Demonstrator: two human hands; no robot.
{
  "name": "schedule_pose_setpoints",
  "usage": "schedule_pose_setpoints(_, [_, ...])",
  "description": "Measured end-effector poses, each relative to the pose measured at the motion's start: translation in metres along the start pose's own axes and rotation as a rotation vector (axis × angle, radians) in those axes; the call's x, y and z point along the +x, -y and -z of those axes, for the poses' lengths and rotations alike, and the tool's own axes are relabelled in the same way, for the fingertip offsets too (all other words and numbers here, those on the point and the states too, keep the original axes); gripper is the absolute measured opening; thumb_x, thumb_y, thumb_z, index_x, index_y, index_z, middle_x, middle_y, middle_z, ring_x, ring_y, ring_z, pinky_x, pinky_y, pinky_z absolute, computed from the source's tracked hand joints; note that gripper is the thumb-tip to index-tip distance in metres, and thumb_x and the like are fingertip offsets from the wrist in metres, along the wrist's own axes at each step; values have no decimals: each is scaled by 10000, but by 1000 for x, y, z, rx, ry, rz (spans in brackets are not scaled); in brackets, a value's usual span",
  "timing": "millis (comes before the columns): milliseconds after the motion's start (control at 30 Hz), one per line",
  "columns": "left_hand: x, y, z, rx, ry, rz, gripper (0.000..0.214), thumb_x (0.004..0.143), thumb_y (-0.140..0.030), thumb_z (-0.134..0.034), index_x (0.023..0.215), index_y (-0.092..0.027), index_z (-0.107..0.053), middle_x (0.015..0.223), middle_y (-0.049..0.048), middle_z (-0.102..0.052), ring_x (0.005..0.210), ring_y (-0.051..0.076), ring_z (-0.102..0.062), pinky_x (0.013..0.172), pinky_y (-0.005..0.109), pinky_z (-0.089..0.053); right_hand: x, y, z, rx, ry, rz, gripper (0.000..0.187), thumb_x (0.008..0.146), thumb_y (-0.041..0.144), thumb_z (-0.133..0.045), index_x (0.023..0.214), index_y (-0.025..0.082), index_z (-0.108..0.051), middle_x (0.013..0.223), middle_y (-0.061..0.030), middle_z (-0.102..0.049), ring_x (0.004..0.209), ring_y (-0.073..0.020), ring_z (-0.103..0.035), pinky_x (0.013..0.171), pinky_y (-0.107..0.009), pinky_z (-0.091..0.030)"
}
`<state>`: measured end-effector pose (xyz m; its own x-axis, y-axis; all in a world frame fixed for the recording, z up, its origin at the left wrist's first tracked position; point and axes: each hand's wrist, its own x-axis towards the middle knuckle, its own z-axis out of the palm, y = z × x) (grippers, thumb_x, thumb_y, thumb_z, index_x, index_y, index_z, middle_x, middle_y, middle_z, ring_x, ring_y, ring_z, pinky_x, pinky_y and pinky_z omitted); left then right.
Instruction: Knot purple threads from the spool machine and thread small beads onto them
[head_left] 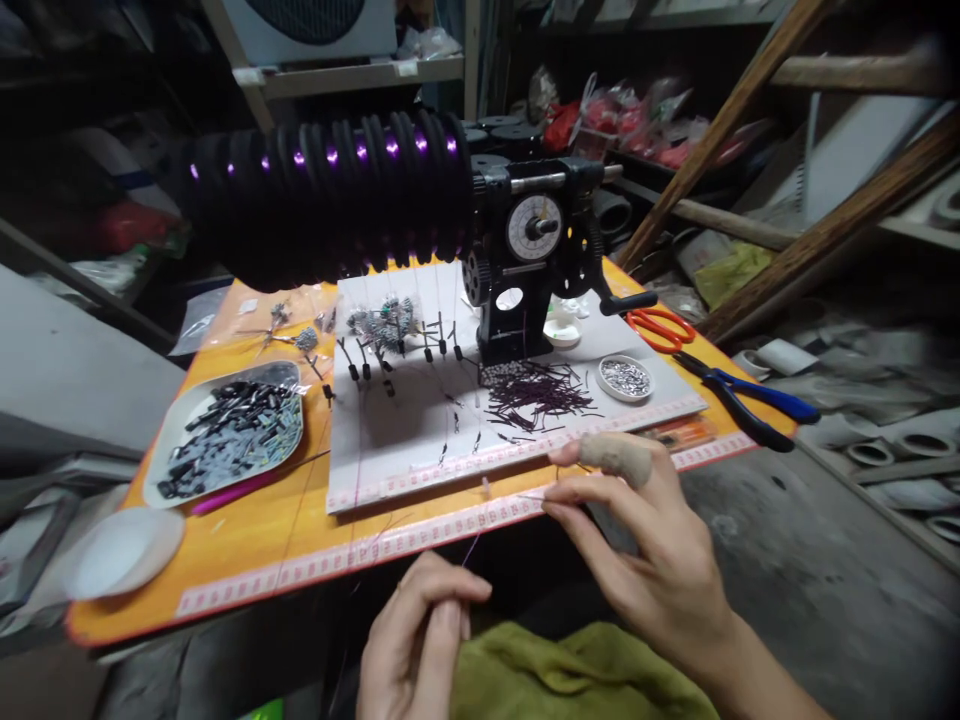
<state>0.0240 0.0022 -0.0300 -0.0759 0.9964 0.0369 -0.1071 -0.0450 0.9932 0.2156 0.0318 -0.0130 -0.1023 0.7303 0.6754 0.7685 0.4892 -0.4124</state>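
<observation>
Right hand (652, 530): thumb and forefinger pressed together on a thin dark strand (529, 497), just in front of the white board (420, 430). Left hand (420, 630): nearer the wearer than the board, thumb close to bent forefinger; purple thread (472, 548) shows behind that finger, whether pinched cannot tell.

Risk, my judgement: strand could slip, being so fine and held only at the tips; thread could snag on the board's front edge if drawn across it. A brushing wrist might scatter the dark snippets (536, 395) lying on the board.

Strand points left, long axis roughly along the board's front edge. Thread's axis slants up and rightward, towards that edge. Pliers (739, 395): right of the board.
</observation>
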Motion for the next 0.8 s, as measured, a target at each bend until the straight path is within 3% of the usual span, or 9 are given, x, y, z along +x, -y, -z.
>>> schedule_pose_setpoints(167, [3, -11, -3, 78, 6, 182, 200, 813, -412, -730, 809, -213, -740, 785, 25, -634, 717, 154, -568, 649, 213, -451, -11, 20, 4, 60, 78, 87, 189, 854, 25, -652, 975, 168, -638, 1069, -93, -598, 1051, -225, -528, 901, -354, -496])
schedule_pose_setpoints(367, [-4, -11, -3, 68, 26, 104, 168, 848, -284, -683, 713, -186, -668, 717, 5, -564, 661, 134, -512, 596, 215, -398, -17, 32, 0, 149, 84, 134, 214, 847, 7, -636, 981, 174, -653, 1048, -84, -635, 1036, -214, -535, 880, -321, -522])
schedule_pose_setpoints(500, [-8, -13, -3, -29, -29, 162, 211, 830, -318, -721, 687, -181, -650, 690, -12, -546, 617, 109, -475, 570, 199, -385, -23, 36, -2, 270, 73, -41, 207, 862, 27, -614, 976, 198, -637, 1057, -74, -631, 1034, -181, -579, 891, -278, -526])
schedule_pose_setpoints(633, [-12, -12, -3, -107, -24, 208, 250, 809, -373, -751, 684, -178, -659, 684, -13, -546, 600, 101, -476, 549, 194, -388, -28, 43, -7, 529, 182, -240, 231, 852, 158, -716, 1059, 255, -682, 1078, -36, -675, 1030, -156, -643, 903, -223, -532])
schedule_pose_setpoints(800, [-17, -9, -5, -111, -39, 141, 199, 837, -331, -729, 703, -195, -670, 711, -10, -570, 638, 104, -526, 586, 178, -430, -29, 47, -14, 864, 181, -591, 90, 853, 206, -737, 831, 292, -747, 871, 18, -728, 836, -114, -683, 769, -165, -533])
